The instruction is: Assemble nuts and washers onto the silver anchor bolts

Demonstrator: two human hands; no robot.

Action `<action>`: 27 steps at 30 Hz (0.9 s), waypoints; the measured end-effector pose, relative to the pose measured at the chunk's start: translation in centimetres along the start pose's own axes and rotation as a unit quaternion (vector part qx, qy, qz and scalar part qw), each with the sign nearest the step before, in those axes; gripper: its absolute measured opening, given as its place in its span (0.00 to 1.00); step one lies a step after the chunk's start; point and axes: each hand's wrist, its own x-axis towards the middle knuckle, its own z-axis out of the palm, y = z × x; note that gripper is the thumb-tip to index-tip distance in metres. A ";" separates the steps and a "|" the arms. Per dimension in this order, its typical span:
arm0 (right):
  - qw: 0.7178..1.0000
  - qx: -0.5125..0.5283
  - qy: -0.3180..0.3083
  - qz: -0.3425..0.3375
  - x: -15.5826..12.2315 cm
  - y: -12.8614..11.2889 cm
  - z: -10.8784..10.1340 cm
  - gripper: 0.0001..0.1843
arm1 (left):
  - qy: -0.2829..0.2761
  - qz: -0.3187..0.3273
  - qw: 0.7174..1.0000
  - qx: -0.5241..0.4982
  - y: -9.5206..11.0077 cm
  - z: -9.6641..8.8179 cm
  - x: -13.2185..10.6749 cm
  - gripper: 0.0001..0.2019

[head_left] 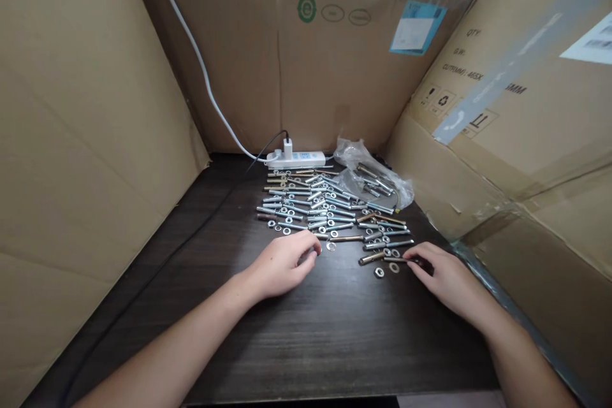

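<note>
1. Brownish metal marks the bolt [398, 259] lying at the near right edge of the hardware, on the dark bench [306, 344].
2. The right hand [442, 274] comes to it from the right: thumb and index tips nearly meet across the shaft and appear to pinch it, its right end partly hidden by the fingers.
3. Just beside the bolt lie a brownish sleeve [371, 258], a flat washer [394, 268] and a nut [379, 273].
4. The left hand [287, 261] rests low at the near edge of the rows, fingers curled with a small gap to the thumb; whether they hold anything, I cannot tell. A thin ring [331, 247] lies just beyond them.
5. By its look, the bolt should be stiff, fairly light and smooth, liable to roll; a pinch at mid-shaft should balance it best.
6. The flat washer, being thin, would lift more easily by its rim.
7. Behind the rows sit a plastic bag [399, 191] and a power strip [310, 159].
</note>
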 end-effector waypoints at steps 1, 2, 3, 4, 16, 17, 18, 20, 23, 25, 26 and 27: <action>1.000 0.005 0.000 -0.003 0.0 0.0 0.0 0.10 | -0.007 0.010 1.000 0.009 0.3 0.0 0.0 0.08; 1.000 0.009 0.003 -0.005 -0.1 0.0 0.0 0.10 | -0.014 0.020 0.999 0.020 0.5 0.1 0.1 0.08; 1.000 0.014 0.007 -0.007 -0.1 0.0 0.0 0.10 | -0.021 0.029 0.999 0.031 0.9 0.2 0.2 0.08; 1.000 0.021 0.012 -0.008 -0.2 0.1 0.0 0.10 | -0.026 0.036 0.998 0.041 1.2 0.3 0.4 0.08; 0.986 0.105 0.130 -0.007 -0.3 -0.1 1.1 0.10 | -0.026 0.056 0.979 0.196 4.5 5.3 7.1 0.08; 0.985 0.110 0.131 -0.005 -0.4 0.0 1.2 0.10 | -0.030 0.065 0.973 0.220 4.6 5.7 7.3 0.09; 0.985 0.115 0.131 -0.004 -0.4 0.0 1.2 0.10 | -0.035 0.072 0.968 0.238 4.7 5.9 7.4 0.09; 0.983 0.126 0.135 -0.002 -0.5 -0.1 1.2 0.09 | -0.040 0.085 0.963 0.254 4.5 5.8 7.3 0.07; 0.977 0.155 0.146 0.006 -0.2 -0.8 0.9 0.09 | -0.006 0.095 0.970 0.225 3.8 4.2 6.9 0.07; 0.972 0.184 0.147 0.003 0.6 -1.9 0.2 0.09 | 0.036 0.091 0.982 0.161 2.9 2.5 6.4 0.08; 0.969 0.200 0.145 -0.005 1.2 -2.6 -0.2 0.08 | 0.066 0.080 0.988 0.118 2.3 1.6 6.1 0.07; 0.966 0.214 0.142 -0.016 2.0 -3.4 -0.5 0.08 | 0.095 0.062 0.991 0.070 1.7 0.7 5.7 0.08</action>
